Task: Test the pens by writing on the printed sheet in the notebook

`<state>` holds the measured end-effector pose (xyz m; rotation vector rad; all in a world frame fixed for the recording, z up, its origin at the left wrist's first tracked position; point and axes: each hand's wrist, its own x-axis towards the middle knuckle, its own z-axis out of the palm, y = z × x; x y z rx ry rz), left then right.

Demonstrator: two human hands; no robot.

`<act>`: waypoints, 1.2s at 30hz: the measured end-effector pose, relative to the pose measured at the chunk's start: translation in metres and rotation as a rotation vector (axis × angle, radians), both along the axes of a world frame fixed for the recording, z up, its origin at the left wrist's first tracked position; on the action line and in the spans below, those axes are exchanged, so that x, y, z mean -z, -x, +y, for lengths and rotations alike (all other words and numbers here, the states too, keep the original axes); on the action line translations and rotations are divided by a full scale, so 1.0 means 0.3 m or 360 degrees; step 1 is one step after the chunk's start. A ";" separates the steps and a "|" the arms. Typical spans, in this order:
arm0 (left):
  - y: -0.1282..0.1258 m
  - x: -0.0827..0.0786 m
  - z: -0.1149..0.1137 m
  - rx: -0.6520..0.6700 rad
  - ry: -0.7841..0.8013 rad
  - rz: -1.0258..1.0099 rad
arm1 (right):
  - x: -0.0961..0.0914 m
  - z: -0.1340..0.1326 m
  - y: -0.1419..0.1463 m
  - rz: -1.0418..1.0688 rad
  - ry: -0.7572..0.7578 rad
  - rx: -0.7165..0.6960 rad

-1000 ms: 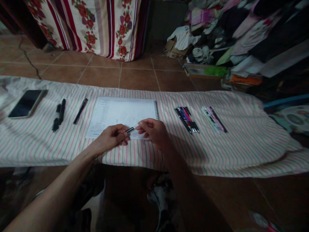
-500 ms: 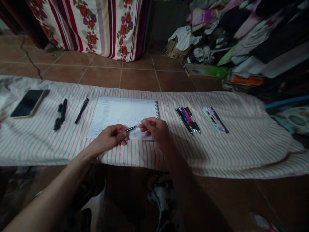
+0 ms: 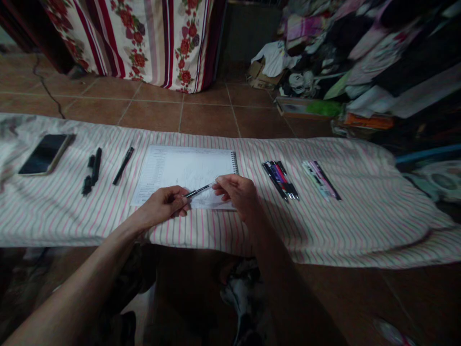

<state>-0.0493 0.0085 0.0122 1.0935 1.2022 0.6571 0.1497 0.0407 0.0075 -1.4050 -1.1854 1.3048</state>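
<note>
My left hand [image 3: 168,201] is closed round one end of a slim pen [image 3: 198,191] with a dark barrel. At its other end, my right hand [image 3: 234,190] pinches a thinner, paler part between thumb and fingertips. Whether this part is a refill or a cap is too small to tell. The pen slants up to the right over a white spiral notebook [image 3: 198,163], which lies flat with faint marks on its page. Both hands hover over the notebook's near edge.
A striped cloth [image 3: 223,230] covers the low table. Left of the notebook lie a black pen [image 3: 123,166], several black markers [image 3: 95,166] and a phone [image 3: 45,154]. To the right are a dark pen bundle [image 3: 280,180] and a pastel one [image 3: 321,180]. Clothes [image 3: 273,57] are heaped beyond.
My right hand has shifted slightly to the right, so more of the thin part shows between the hands. My left hand stays nearly in place.
</note>
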 end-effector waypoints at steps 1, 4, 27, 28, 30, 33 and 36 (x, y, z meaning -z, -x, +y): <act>0.001 -0.002 0.001 0.0014 -0.0003 0.0017 | -0.001 0.001 -0.001 0.0001 0.0004 0.0015; 0.001 -0.007 0.003 0.0032 -0.0011 0.0057 | 0.000 0.004 -0.005 0.0004 0.0011 0.0065; 0.039 0.013 0.008 0.0022 -0.0238 0.0219 | -0.012 0.018 -0.059 0.0014 0.0041 0.0344; 0.043 0.017 0.008 0.0026 -0.0286 0.0273 | -0.014 0.018 -0.059 0.0015 0.0031 0.0352; 0.053 0.027 0.010 0.0039 -0.0408 0.0415 | -0.015 0.016 -0.060 0.0029 0.0013 0.0378; 0.069 0.044 0.014 0.0011 -0.0629 0.0742 | -0.013 0.017 -0.059 0.0067 0.0031 0.0438; 0.081 0.055 0.019 -0.0071 -0.0825 0.1000 | -0.010 0.019 -0.056 0.0127 0.0070 0.0475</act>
